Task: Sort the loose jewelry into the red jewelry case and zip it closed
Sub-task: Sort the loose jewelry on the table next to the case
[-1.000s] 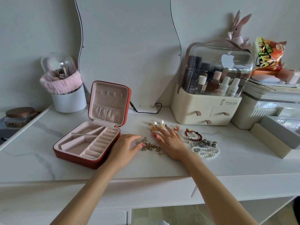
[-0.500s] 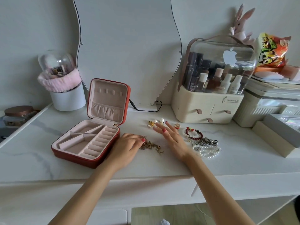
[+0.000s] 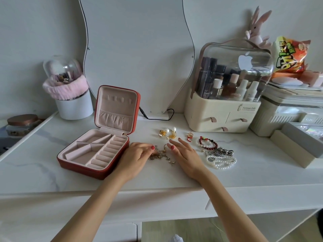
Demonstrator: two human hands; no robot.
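Hands flank a tangled gold chain (image 3: 161,155) just right of the open red jewelry case (image 3: 94,151) on the counter (image 3: 244,173): left hand (image 3: 135,158) pinches the tangle, apparently to lift it toward the empty trays, right hand (image 3: 185,154) spread flat beside it.

The red jewelry case (image 3: 94,152) lies open on the white tabletop (image 3: 52,172), its pink compartments bare. Just beside it, the left hand (image 3: 134,158) curls its fingertips onto a tangled gold chain (image 3: 161,155), while the right hand (image 3: 185,157) hovers flat on the chain's other side, near pearl earrings (image 3: 168,132) and beaded bracelets (image 3: 216,154).
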